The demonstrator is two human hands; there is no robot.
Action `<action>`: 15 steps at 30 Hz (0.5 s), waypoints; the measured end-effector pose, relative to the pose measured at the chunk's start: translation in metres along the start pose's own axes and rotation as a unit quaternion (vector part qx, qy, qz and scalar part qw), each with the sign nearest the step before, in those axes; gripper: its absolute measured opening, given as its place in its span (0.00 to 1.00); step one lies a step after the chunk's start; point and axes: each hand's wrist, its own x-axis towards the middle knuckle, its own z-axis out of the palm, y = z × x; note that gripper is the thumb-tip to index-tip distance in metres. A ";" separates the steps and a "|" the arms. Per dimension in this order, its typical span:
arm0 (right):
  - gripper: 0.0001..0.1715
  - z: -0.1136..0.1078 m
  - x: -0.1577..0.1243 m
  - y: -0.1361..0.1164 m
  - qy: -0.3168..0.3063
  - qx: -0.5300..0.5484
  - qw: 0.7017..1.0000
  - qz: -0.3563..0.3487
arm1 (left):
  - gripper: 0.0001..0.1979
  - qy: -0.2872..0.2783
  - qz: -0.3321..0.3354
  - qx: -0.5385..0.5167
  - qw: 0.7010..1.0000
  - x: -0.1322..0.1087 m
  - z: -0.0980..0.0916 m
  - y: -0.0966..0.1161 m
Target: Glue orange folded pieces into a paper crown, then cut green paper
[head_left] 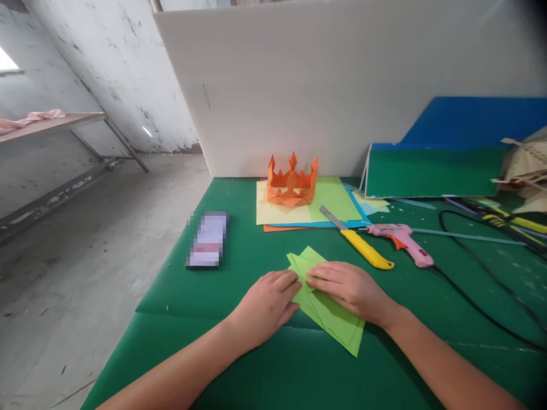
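Folded light green paper [337, 322] lies slantwise on the green table, in several layers. My left hand [273, 302] rests at its upper left edge, fingertips on the paper, thumb beside them. From the right, my right hand [348, 285] presses its closed-together fingers onto the upper part of the same paper. Both palms face down, and the fingertips of the two hands are a small gap apart. Behind the hands an orange paper crown [292, 196] stands on coloured sheets [277, 213].
A yellow cutter [365, 247] and a pink glue gun [401, 239] with a black cable lie right of the sheets. A phone [208, 239] is at the left. A white board [277, 91] stands behind; a green panel [433, 171] leans at the back right.
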 end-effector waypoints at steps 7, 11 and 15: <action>0.20 0.002 -0.003 0.004 -0.024 0.019 0.999 -0.018 | 0.15 -0.005 0.005 -0.009 1.000 0.000 -0.003 -0.003; 0.20 0.000 -0.003 0.006 -0.032 0.046 0.998 -0.016 | 0.16 0.003 0.008 -0.015 1.000 0.000 -0.003 -0.003; 0.20 -0.002 -0.003 0.006 -0.037 0.056 0.998 -0.016 | 0.17 0.008 0.009 -0.010 1.000 -0.001 -0.002 -0.004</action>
